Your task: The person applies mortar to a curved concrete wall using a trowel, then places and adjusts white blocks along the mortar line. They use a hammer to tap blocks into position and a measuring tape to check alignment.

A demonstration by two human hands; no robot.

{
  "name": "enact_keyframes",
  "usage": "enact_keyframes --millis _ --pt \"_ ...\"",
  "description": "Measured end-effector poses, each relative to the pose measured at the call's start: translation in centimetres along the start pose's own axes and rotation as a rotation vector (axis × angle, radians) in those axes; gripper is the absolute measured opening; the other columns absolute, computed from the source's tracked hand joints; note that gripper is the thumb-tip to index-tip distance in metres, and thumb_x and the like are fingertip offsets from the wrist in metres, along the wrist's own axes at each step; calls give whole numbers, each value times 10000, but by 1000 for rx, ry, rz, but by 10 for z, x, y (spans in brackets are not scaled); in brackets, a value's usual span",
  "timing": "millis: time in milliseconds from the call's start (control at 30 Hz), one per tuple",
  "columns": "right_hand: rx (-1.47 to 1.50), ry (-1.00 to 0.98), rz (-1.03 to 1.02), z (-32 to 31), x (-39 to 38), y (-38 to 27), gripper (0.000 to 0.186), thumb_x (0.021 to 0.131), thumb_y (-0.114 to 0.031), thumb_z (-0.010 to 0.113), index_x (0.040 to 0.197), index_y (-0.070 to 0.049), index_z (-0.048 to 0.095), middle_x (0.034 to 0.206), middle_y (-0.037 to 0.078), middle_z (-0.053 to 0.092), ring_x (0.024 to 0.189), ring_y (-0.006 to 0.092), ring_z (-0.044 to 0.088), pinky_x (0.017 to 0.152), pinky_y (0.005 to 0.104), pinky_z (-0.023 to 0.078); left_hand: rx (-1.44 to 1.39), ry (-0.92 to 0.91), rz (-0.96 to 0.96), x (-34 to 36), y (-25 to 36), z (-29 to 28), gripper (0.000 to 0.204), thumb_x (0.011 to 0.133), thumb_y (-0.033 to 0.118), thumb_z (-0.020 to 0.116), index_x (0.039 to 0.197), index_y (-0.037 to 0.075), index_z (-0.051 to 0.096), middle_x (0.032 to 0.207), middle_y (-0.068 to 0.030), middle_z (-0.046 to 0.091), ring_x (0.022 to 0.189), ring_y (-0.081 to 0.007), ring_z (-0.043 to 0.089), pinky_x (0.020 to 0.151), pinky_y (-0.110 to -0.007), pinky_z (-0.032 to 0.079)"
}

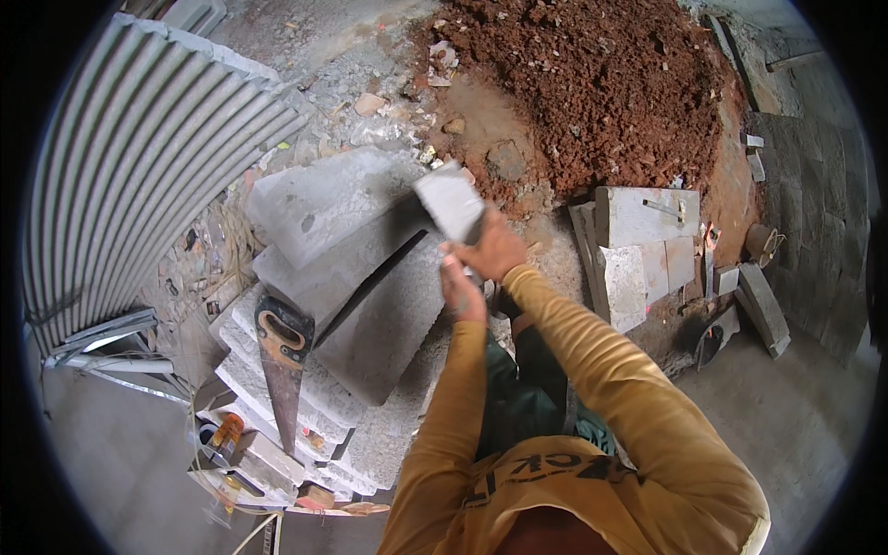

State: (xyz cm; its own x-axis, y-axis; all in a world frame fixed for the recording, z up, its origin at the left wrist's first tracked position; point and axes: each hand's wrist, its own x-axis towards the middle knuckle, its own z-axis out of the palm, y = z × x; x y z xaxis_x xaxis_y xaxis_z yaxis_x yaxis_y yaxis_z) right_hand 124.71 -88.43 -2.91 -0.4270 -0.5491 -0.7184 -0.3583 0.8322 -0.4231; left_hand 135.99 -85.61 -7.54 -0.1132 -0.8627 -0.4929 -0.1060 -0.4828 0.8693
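Observation:
A small pale grey block (448, 200), slightly blurred, is held up in front of me by both hands. My right hand (498, 244) is closed on its lower right side. My left hand (462, 290) is closed at its lower end, with the fingertips close against the right hand; part of this grip is hidden. Just left of the hands lie large grey lightweight concrete blocks (324, 203), stacked with a dark gap between two of them. A handsaw (281, 342) with a wooden handle rests on the stack, blade pointing toward me.
Corrugated sheets (148, 157) stand at the left. A red soil heap (592, 83) fills the far middle. More blocks (638, 217) lie at the right, beside an orange-handled tool (709, 245) and a bucket (762, 243). An orange container (225, 433) sits at the lower left.

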Motion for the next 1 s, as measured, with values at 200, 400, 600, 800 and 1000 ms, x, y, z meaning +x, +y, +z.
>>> enact_keyframes --millis 200,400,600,800,1000 --pt "-125 153 226 -50 10 50 1115 614 -527 775 1363 62 196 1342 255 391 1212 366 467 1001 369 403 222 -330 -126 -1 -21 44 558 957 443 396 1239 -33 468 1207 -239 536 1151 -338 506 968 -404 386" --pt "-44 110 302 -58 -1 109 907 611 -417 768 1246 43 312 1285 254 437 1193 366 475 984 384 413 940 -456 569 32 27 32 776 709 332 753 1329 38 390 1377 -207 397 1250 -387 395 1031 -514 292" --pt "158 212 174 -30 -34 140 869 583 -324 841 1186 43 335 1178 256 497 1087 400 535 895 419 465 1480 -1291 1189 48 93 123 997 610 433 798 1431 173 296 1508 -125 213 1407 -313 149 1110 -579 115" --pt "102 346 121 16 -92 163 852 551 -300 821 1200 59 403 1040 183 540 982 356 554 857 399 452 1986 -1730 1510 12 72 146 847 699 362 745 1391 79 348 1380 -118 423 1322 -282 333 1090 -542 199" --pt "194 435 69 41 -127 188 857 550 -250 831 1241 28 407 1085 159 536 995 346 553 853 434 455 1929 -1863 1626 -19 40 138 646 620 317 780 1148 57 514 1021 -79 571 1016 -244 534 951 -462 360"
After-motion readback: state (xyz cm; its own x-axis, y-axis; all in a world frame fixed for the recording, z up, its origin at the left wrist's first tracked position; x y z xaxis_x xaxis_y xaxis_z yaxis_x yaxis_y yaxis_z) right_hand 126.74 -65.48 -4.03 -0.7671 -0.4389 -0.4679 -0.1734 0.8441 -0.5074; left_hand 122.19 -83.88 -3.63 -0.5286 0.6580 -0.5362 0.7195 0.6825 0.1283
